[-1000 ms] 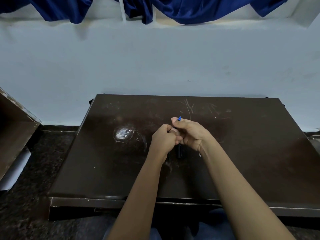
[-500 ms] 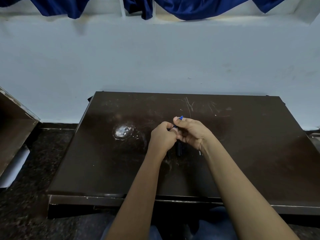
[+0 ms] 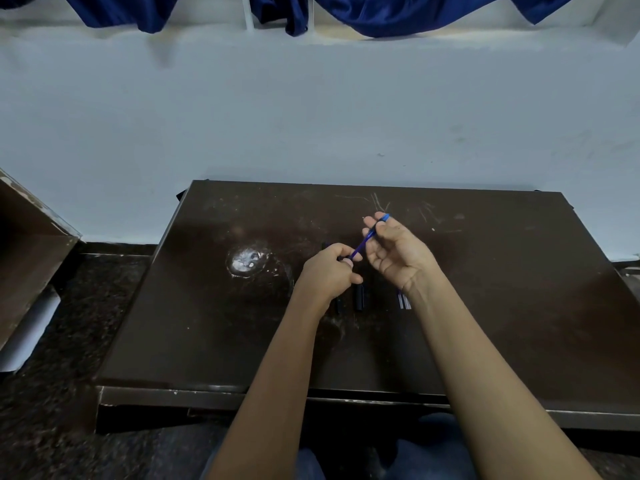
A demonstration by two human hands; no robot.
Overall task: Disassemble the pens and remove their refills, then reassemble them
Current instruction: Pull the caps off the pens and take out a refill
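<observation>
Under hands (image 3: 363, 261), half-hidden dark pens (image 3: 360, 297).

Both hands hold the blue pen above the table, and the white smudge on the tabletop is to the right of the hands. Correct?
Not quite. The head view shows the white smudge left of the hands, not right. Both the left hand and right hand do hold the blue pen above the table.

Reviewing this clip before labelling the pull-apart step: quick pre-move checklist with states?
1. Left hand gripping lower end of blue pen: ok.
2. Right hand fingers pinching upper end: ok.
3. Pen lifted off the table: ok.
4. Dark pen parts lying below the hands, out of the pull line: ok.
5. Refills resting by right wrist: ok.
6. Pen already separating: cannot tell.
</observation>
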